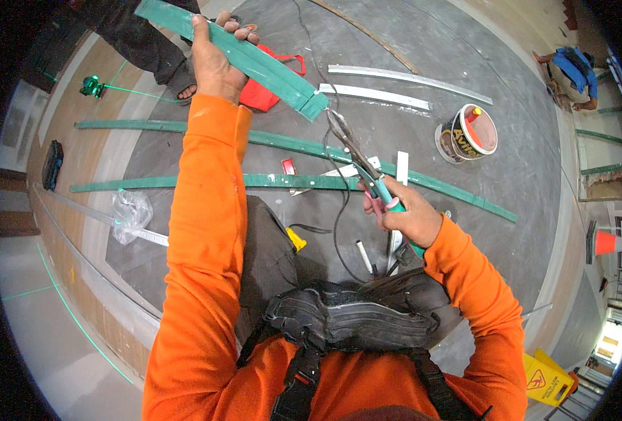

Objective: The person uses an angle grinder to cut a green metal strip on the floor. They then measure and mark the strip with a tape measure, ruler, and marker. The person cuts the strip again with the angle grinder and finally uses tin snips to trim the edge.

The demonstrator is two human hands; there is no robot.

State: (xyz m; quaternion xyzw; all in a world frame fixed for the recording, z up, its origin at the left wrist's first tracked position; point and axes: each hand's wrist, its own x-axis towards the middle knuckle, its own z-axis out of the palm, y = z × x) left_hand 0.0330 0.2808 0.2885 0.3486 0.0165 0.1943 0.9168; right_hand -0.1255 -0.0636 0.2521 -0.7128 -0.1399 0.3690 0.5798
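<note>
My left hand [216, 67] is raised at the upper left, its fingers wrapped round a flat green metal strip [276, 74] that slants down to the right. In my right hand [418, 219] is a pair of snips [352, 146] with green and pink handles. Its jaws point up at the strip's lower end; whether they touch it I cannot tell. Beneath, two long green strips lie on the grey floor, an upper one [128, 126] and a lower one [128, 184]. A white-barrelled marker [364, 256] lies near my knees.
A bucket [450, 140] stands at the right, beyond two pale strips. A black cable [337, 231] crosses the floor. At the left are a green laser device [92, 87] and a clear plastic bag [130, 214]. One person [163, 52] stands upper left; another [574, 77] crouches far right.
</note>
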